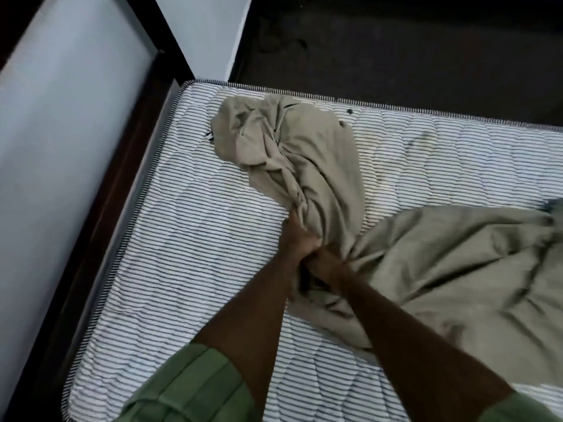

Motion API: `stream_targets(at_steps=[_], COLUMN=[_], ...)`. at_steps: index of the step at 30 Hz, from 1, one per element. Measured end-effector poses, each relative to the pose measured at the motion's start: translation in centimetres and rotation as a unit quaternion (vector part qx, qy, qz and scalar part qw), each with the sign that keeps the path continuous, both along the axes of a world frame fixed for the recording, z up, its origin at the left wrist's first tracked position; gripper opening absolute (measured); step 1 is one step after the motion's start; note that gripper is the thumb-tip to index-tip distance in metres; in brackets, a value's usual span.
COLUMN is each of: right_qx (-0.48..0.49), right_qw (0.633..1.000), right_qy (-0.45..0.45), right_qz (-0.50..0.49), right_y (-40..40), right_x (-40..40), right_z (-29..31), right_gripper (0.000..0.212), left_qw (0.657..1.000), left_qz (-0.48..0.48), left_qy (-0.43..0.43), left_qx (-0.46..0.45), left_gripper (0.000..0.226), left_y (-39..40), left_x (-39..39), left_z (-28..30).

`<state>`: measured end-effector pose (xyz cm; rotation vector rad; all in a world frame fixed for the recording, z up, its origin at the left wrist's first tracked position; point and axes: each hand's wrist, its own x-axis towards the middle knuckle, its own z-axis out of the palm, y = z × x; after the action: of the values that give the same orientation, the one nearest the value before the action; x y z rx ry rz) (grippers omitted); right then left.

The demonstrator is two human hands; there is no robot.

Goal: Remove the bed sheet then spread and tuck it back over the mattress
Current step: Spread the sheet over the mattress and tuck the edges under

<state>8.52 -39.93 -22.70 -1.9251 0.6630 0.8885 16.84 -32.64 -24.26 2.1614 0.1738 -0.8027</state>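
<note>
A beige bed sheet (323,166) lies bunched on the striped mattress (170,239). One crumpled end reaches toward the far left corner, and a wider part spreads off to the right. My left hand (300,236) and my right hand (327,264) are side by side at the middle of the mattress. Both are closed around the gathered middle of the sheet. Most of the mattress surface is bare.
A dark wooden bed frame (100,190) runs along the left side, against a pale wall (45,132). Beyond the far edge of the mattress is a dark floor (396,47). A white wall corner (201,32) stands at the far left.
</note>
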Motion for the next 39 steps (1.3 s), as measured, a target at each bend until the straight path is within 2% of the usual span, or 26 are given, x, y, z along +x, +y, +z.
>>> stream_targets(at_steps=[1, 2, 4, 7, 10, 12, 14, 16, 17, 19, 21, 23, 24, 25, 27, 28, 29, 30, 32, 34, 35, 37, 39], right_qx=[0.06, 0.07, 0.038, -0.113, -0.219, -0.285, -0.337, -0.369, -0.389, -0.412, -0.399, -0.354, -0.313, -0.242, -0.017, 0.069, 0.11, 0.098, 0.001, -0.205, -0.281, -0.351, -0.375], right_qw=[0.998, 0.995, 0.988, 0.954, 0.912, 0.899, 0.895, 0.891, 0.883, 0.867, 0.862, 0.883, 0.903, 0.934, 0.985, 0.988, 0.985, 0.991, 0.999, 0.971, 0.95, 0.922, 0.906], right_qy=[-0.014, -0.06, -0.136, -0.273, -0.346, -0.332, -0.275, -0.2, -0.166, -0.109, -0.044, 0.028, 0.052, 0.08, 0.124, 0.127, 0.132, 0.089, -0.021, -0.114, -0.104, -0.037, 0.003], right_qz=[-0.035, -0.041, -0.057, -0.048, -0.02, 0.025, 0.103, 0.173, 0.202, 0.26, 0.31, 0.308, 0.288, 0.249, 0.117, 0.046, -0.018, -0.032, -0.034, 0.053, 0.087, 0.157, 0.195], right_y=[1.6, 2.6, 3.3, 1.4, -1.7, -4.3, -7.2, -9.5, -10.3, -11.4, -11.6, -10.3, -9.4, -8.1, -5.9, -4.9, -4.2, -3.7, -3.6, -5.1, -6.4, -8.8, -10.0], right_x=[-0.3, -0.7, -1.4, -2.8, -5.0, -6.7, -8.1, -9.1, -9.5, -10.1, -11.0, -13.2, -14.7, -16.2, -19.7, -21.6, -23.2, -24.4, -26.2, -27.7, -28.3, -29.8, -31.6], right_z=[-0.2, -0.9, -0.5, -0.4, -0.3, -0.9, -1.2, -1.0, -1.1, -0.8, -0.1, 1.0, 1.8, 2.2, 3.2, 3.7, 4.1, 3.9, 3.0, 1.9, 1.9, 2.0, 3.0], right_gripper=[0.029, 0.025, 0.019, 0.017, 0.031, 0.047, 0.072, 0.098, 0.106, 0.107, 0.081, 0.052, 0.048, 0.045, 0.027, 0.021, 0.025, 0.024, 0.021, 0.033, 0.048, 0.082, 0.085], left_qw=[0.999, 0.996, 0.988, 0.972, 0.945, 0.926, 0.922, 0.922, 0.917, 0.89, 0.868, 0.885, 0.897, 0.908, 0.921, 0.922, 0.922, 0.922, 0.921, 0.919, 0.924, 0.937, 0.948], left_qz=[-0.005, -0.006, 0.004, 0.015, 0.01, 0.005, 0.015, 0.013, -0.028, -0.173, -0.25, -0.244, -0.231, -0.218, -0.195, -0.188, -0.178, -0.164, -0.136, -0.039, 0.032, 0.151, 0.197], left_qy=[-0.026, -0.062, -0.106, -0.137, -0.2, -0.233, -0.222, -0.224, -0.253, -0.333, -0.355, -0.295, -0.254, -0.213, -0.163, -0.156, -0.156, -0.158, -0.164, -0.165, -0.137, -0.042, 0.033], left_qx=[0.035, 0.066, 0.112, 0.19, 0.26, 0.298, 0.316, 0.316, 0.306, 0.258, 0.241, 0.265, 0.28, 0.289, 0.296, 0.301, 0.305, 0.312, 0.328, 0.355, 0.357, 0.311, 0.248], left_gripper=[0.091, 0.082, 0.067, 0.06, 0.071, 0.083, 0.093, 0.092, 0.088, 0.079, 0.077, 0.081, 0.076, 0.065, 0.039, 0.033, 0.033, 0.035, 0.046, 0.061, 0.071, 0.094, 0.112], left_y=[0.5, 1.1, 2.3, 3.3, 3.6, 3.3, 2.6, 1.5, 0.8, -0.6, -1.7, -2.7, -3.0, -3.2, -3.0, -2.8, -2.3, -1.9, -1.6, -1.8, -2.2, -2.8, -3.0], left_x=[0.0, -0.1, -1.0, -3.6, -8.1, -11.4, -14.3, -16.7, -17.7, -20.0, -21.7, -23.1, -23.8, -24.3, -25.4, -26.1, -26.8, -27.4, -28.7, -29.9, -30.3, -32.2, -34.5], left_z=[0.0, -0.1, 0.3, 0.9, 0.7, 0.7, 1.2, 1.9, 2.1, 1.9, 1.3, 1.7, 1.9, 1.8, 1.4, 1.3, 1.1, 1.2, 2.0, 3.1, 3.7, 4.4, 4.1])
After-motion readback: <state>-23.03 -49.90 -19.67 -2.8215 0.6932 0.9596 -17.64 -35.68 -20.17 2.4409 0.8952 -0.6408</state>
